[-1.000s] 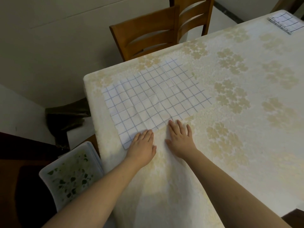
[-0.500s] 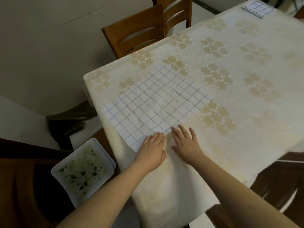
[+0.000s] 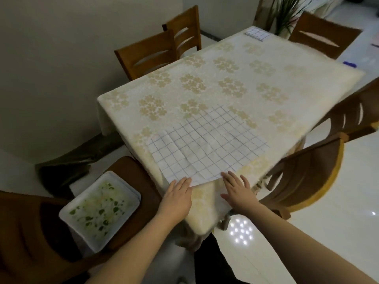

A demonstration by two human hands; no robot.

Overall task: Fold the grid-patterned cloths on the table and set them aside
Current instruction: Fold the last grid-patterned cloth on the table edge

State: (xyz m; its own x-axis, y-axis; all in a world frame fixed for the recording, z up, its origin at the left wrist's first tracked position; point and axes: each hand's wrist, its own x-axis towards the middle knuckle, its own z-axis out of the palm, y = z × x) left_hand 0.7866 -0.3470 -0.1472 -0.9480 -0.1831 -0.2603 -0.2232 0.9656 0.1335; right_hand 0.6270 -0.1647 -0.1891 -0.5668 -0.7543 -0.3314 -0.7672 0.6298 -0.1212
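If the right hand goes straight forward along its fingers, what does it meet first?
The right hand points up the table, so its fingertips would slide straight onto the near edge of the checked cloth, which they already seem to touch.

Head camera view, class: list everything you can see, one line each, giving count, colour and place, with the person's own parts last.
open grid cloth: 1, white with blue lines, flat at the table's near edge
folded grid cloth: 1, white with blue lines, far end of the table
tablecloth: 1, cream with gold flower clusters, covering the table
wooden chairs: at least 5, brown, around the table
tray: 1, white with green and pale bits, on the near left chair
plant: 1, green, beyond the far end
left hand: 1, fingers straight, fingertips at the open cloth's near edge
right hand: 1, fingers straight, fingertips at the same edge
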